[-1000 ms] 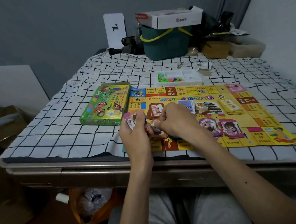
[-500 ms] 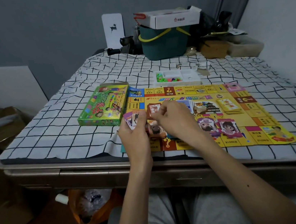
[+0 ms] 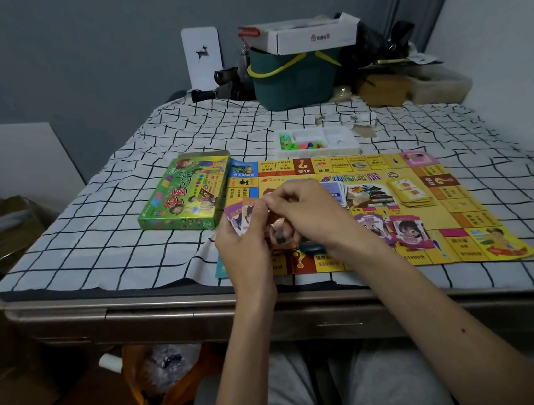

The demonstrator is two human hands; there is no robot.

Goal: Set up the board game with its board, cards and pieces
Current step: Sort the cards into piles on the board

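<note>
Your left hand (image 3: 244, 246) grips a fan of cards (image 3: 238, 214), and your right hand (image 3: 307, 212), fingers curled, pinches at their top edge, both over the near-left part of the yellow board (image 3: 447, 212). The board lies on the worktop (image 3: 138, 316), which is covered by a black-grid white cloth (image 3: 94, 245). The green box (image 3: 186, 196) touches its left side and the tray of pieces (image 3: 318, 141) sits at its far edge. A grey wall (image 3: 70, 58) stands behind. Board and box both read 中国之旅.

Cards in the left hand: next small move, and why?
Probably pull one card off the fan with the right hand and lay it on the board beside the two laid cards. The left hand holds a fan of cards, the right's curled fingers meet it, and two similar cards already lie face up near the board's front edge.
</note>
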